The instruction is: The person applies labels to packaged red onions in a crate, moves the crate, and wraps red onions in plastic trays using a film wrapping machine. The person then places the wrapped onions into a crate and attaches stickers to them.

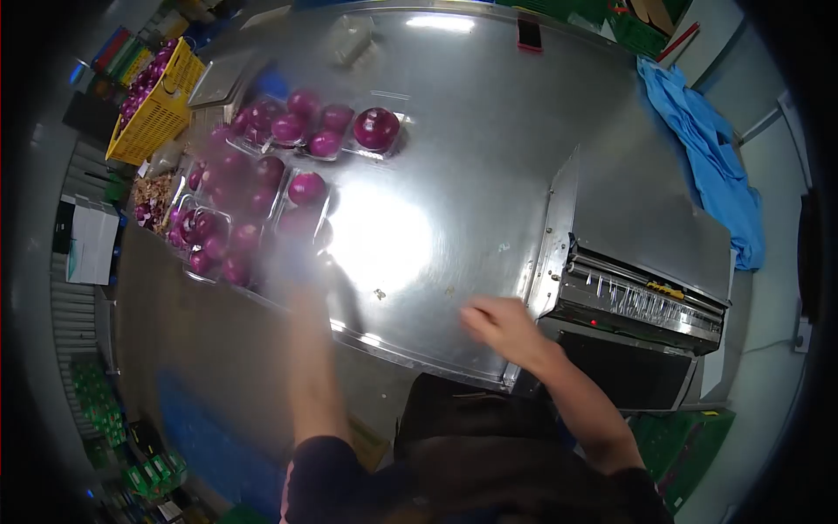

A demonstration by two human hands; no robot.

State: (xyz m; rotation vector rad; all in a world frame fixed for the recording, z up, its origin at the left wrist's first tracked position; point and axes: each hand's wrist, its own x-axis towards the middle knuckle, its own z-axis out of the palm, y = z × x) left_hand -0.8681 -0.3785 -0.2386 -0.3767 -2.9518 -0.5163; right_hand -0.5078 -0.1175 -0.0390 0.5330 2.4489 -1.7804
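Observation:
Motion smears my left hand (301, 262), which is at the near edge of a clear tray holding a red onion (306, 188); its fingers cannot be made out. My right hand (493, 321) is closed in a loose fist above the front edge of the steel table (471, 210), left of the wrapping machine (642, 297). Whether it holds something small is hidden. More clear trays of red onions stand on the table's left side, among them a tray with a large onion (377, 128) at the back and one with several onions (202, 229) at the left.
A yellow crate (166, 109) of onions stands at the upper left, above a heap of onion skins (153, 196). A phone (529, 35) and a clear package (352, 39) lie at the table's back. Blue cloth (707, 157) hangs at the right.

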